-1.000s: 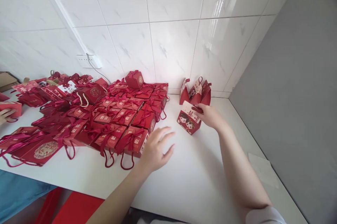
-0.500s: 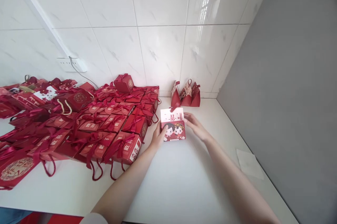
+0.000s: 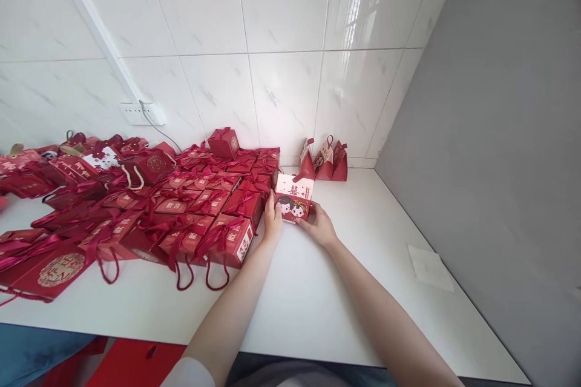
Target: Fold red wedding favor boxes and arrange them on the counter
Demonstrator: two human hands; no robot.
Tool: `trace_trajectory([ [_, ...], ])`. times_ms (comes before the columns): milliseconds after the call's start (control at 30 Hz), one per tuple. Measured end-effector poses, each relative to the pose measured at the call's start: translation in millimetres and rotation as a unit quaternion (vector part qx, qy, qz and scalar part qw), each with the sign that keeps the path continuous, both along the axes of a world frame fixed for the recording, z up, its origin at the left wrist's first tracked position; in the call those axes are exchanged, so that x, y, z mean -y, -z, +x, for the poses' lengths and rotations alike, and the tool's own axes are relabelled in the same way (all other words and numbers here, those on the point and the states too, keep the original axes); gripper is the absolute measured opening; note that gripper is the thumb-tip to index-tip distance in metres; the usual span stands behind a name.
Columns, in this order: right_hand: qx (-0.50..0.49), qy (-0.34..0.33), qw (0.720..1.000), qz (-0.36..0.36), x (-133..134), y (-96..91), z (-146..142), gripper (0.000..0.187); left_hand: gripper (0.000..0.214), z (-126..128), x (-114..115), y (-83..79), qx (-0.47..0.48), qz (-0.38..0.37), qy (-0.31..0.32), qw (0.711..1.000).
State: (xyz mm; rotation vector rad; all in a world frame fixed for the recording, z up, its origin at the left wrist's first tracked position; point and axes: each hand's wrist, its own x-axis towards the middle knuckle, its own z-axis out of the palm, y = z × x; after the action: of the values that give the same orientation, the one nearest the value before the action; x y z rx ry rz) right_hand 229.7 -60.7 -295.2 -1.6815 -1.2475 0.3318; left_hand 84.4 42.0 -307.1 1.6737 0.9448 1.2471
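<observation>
Both my hands hold a small red and white gift box [image 3: 294, 198] printed with a cartoon couple and a red character on its upper part. My left hand [image 3: 273, 217] grips its left side, and my right hand [image 3: 319, 226] has its lower right corner between thumb and fingers. A red ribbon [image 3: 297, 178] shows at its top edge. The box is beside the right end of the rows of red gift boxes [image 3: 233, 241], which carry ribbons and cord handles. My left hand is close to that row; whether they touch, I cannot tell.
Three triangular red boxes [image 3: 339, 163] with loops stand against the tiled wall. A white paper piece [image 3: 430, 267] lies at the right, near the grey panel [image 3: 490, 132]. More assorted boxes [image 3: 27, 172] are heaped far left. A wall socket [image 3: 143, 113] has a cable.
The gift box has moved back and slightly left, nearer the rows. My right hand has gone from the box's upper right side to its lower right corner. The view has shifted a little.
</observation>
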Motion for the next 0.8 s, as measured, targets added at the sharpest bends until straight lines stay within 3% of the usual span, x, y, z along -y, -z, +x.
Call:
trace_trajectory([
  [100, 0.000, 0.097, 0.995, 0.000, 2.4, 5.3, 11.1, 0.060, 0.062, -0.1, -2.8, 6.5, -0.009, 0.010, -0.016, 1.000],
  [267, -0.034, 0.278, 0.960, -0.002, 8.5, 5.1, 48.1, 0.059, 0.029, 6.1, -5.1, 8.0, -0.033, 0.021, 0.007, 0.999],
  [367, -0.025, 0.245, 0.969, 0.005, -0.5, 5.1, 49.3, 0.054, 0.023, 10.5, -5.2, 4.1, -0.045, 0.035, 0.013, 0.998],
  [500, -0.007, 0.157, 0.987, 0.014, -41.9, 4.2, 23.1, 0.053, 0.023, 10.2, 4.0, -3.3, -0.048, 0.054, -0.007, 0.997],
  [667, -0.023, 0.159, 0.987, 0.007, -112.6, -1.4, -7.0, 0.067, 0.026, 0.6, 33.7, -16.7, -0.054, 0.097, -0.004, 0.994],
  [800, -0.014, 0.136, 0.991, 0.012, -141.8, -1.0, -23.4, 0.065, 0.020, -3.2, 44.2, -23.8, -0.035, 0.094, 0.005, 0.995],
])
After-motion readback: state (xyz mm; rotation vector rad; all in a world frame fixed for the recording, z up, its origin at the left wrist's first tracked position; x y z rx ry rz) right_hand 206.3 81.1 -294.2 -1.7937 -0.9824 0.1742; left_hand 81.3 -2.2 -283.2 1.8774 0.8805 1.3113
